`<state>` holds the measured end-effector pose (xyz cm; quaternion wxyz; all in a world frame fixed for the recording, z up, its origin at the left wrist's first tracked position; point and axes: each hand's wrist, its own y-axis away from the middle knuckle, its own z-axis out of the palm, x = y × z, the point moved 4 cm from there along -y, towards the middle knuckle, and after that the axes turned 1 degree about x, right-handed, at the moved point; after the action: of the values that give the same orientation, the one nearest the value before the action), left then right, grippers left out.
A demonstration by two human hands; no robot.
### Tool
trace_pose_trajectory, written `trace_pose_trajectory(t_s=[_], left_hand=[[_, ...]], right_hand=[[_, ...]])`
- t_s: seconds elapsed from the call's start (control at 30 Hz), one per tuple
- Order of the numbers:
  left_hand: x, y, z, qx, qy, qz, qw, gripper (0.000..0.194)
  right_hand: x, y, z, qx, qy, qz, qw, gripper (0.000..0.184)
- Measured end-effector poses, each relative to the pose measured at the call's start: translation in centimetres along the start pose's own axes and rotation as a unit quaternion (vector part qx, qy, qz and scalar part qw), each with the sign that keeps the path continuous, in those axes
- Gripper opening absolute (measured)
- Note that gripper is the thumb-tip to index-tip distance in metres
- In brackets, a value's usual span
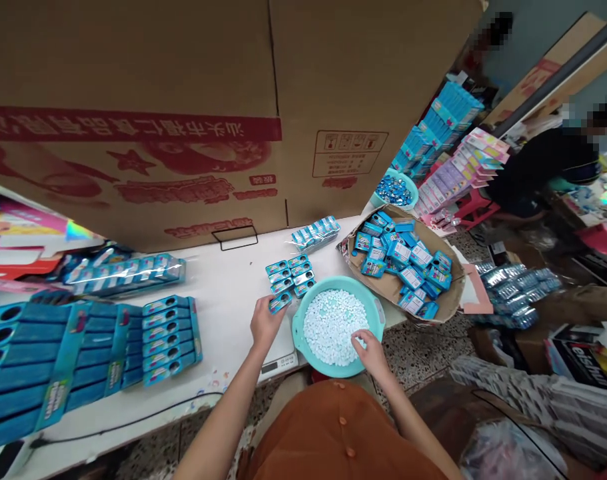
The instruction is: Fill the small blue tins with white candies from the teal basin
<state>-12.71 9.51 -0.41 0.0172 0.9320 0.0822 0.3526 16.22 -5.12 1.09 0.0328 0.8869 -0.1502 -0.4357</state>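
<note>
My left hand [264, 325] grips a small blue box [280, 303] with a dark round hole at one end. The box is at the near end of a group of similar open-holed boxes [289, 275], standing in two rows on the white table. My right hand [372, 352] is over the near right part of a turquoise basin [298, 329], fingers pinched together. White pellets [333, 320], like small candies, cover the basin's bottom. Whatever is between the right fingertips is too small to make out. A scale [282, 363] shows beside the basin's near left edge.
An opened cardboard carton [456, 303] full of blue boxes is right of the basin. Behind rises a large cardboard box [303, 100]. Blue box stacks [96, 347] line the table's left side. Wrapped boxes [316, 233] lie at the back. A person [543, 160] is at far right.
</note>
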Motion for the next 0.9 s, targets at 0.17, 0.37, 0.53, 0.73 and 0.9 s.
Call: trace_pose_trajectory(t_s=[0.17,0.37,0.53,0.73,0.9], left_hand=[[-1.5,-1.3,2.7,-0.029,-0.025,0.001,0.999,0.037],[-2.3,-2.0,5.0,-0.029,-0.067,-0.001,0.997,0.042],[-3.0,-2.3,5.4,0.018,-0.066,0.009,0.998,0.056],[-4.0,-0.9,5.6,0.063,-0.024,0.072,0.995,0.068],[-3.2,4.0,3.8,0.187,-0.047,0.050,0.980,0.067]], right_hand=[[0.3,1.4,-0.6,0.014,0.022,0.005,1.000,0.019],[0.3,1.8,-1.6,0.005,0.045,0.015,0.999,0.021],[0.6,1.8,-2.4,0.032,0.051,0.032,0.998,0.019],[4.0,-0.8,-9.4,0.128,0.076,0.046,0.988,0.022],[9.7,-7.1,-18.1,0.122,0.201,0.104,0.966,0.025]])
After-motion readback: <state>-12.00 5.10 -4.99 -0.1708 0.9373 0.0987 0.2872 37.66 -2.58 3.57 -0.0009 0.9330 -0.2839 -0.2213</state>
